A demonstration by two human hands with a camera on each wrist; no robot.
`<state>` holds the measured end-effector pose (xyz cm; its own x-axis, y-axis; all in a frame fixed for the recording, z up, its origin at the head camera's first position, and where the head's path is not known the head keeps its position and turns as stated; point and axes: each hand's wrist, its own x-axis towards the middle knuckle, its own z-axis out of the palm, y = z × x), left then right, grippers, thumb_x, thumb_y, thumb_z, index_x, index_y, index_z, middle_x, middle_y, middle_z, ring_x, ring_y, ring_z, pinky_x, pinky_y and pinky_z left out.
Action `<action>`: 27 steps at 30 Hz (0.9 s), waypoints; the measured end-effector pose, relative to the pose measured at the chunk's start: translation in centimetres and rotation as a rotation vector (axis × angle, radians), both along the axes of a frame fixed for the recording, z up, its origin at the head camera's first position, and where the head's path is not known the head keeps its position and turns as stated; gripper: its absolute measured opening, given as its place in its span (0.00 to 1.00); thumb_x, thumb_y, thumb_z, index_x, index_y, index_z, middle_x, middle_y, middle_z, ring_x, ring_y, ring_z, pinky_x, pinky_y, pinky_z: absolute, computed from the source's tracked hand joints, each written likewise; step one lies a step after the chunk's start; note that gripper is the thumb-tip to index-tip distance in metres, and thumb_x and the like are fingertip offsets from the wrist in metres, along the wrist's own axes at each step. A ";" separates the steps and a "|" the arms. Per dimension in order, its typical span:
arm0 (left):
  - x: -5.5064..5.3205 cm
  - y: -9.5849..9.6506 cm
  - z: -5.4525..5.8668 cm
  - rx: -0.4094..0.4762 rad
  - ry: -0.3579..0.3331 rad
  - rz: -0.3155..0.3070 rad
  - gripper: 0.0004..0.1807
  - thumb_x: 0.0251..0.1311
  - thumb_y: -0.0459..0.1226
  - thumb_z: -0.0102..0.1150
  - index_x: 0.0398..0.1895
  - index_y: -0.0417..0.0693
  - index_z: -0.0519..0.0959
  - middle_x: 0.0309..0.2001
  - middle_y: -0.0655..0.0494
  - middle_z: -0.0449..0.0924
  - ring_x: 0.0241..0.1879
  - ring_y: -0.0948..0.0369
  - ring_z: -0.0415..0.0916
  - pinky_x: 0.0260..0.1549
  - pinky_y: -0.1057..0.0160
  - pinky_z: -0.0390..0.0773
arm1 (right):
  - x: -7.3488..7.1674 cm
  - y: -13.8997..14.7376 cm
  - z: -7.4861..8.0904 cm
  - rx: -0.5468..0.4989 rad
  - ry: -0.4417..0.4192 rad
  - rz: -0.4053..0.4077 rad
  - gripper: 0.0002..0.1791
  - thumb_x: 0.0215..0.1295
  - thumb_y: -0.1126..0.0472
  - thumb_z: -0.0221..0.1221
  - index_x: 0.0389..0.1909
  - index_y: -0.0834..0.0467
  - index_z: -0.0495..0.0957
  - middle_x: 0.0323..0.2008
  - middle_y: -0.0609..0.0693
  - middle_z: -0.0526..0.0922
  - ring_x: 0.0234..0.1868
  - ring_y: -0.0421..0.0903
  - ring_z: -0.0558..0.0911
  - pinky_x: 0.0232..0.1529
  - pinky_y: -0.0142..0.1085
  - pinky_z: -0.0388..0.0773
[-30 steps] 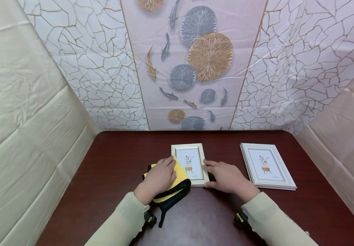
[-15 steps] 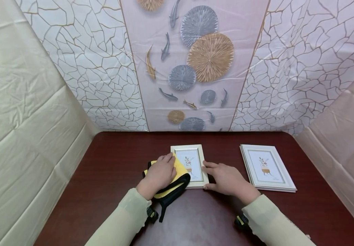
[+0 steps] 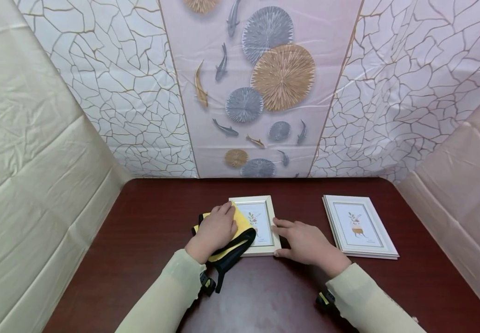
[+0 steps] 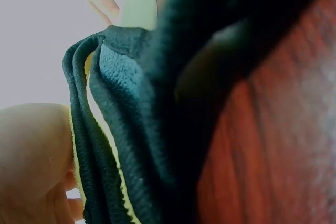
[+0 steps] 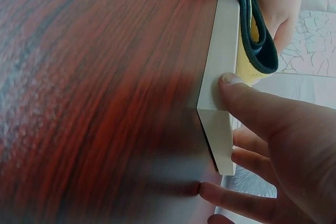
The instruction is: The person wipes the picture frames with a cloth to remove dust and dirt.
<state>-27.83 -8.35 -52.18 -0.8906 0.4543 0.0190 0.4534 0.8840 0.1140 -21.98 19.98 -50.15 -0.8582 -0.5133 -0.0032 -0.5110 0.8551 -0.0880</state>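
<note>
In the head view a cream picture frame (image 3: 268, 217) with a plant print lies flat on the dark red table. A folded yellow cloth with black edging (image 3: 241, 221) covers its left part. My left hand (image 3: 215, 229) rests on top of the cloth, fingers stretched forward and pressing it down. At the frame's near right corner is my right hand (image 3: 306, 240). The right wrist view shows its thumb (image 5: 252, 103) against the near edge and fingers (image 5: 257, 161) at the right side, holding that corner. The cloth hides the frame's left side.
To the right lies a stack of similar white picture frames (image 3: 358, 226), the top one with the same print. The table (image 3: 165, 199) meets a patterned backdrop (image 3: 260, 92) behind, with cream cloth walls on both sides. A black strap (image 3: 220, 280) trails from the cloth.
My left hand and the cloth have slid slightly away from me over the frame, covering more of the print. The right hand stays at the frame's corner. The head view has shifted slightly.
</note>
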 end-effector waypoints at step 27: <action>-0.2 -0.2 0.4 0.093 -0.053 0.020 0.30 0.83 0.45 0.49 0.81 0.42 0.71 0.81 0.45 0.67 0.72 0.40 0.69 0.62 0.34 0.77 | 0.2 -0.3 0.3 0.031 -0.015 -0.027 0.40 0.69 0.38 0.74 0.76 0.54 0.80 0.79 0.53 0.74 0.69 0.62 0.82 0.51 0.57 0.86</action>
<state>-28.03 -8.58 -51.75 -0.9003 0.4351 0.0125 0.4270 0.8772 0.2194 -21.80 19.69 -49.86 -0.8716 -0.4892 -0.0316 -0.4864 0.8710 -0.0685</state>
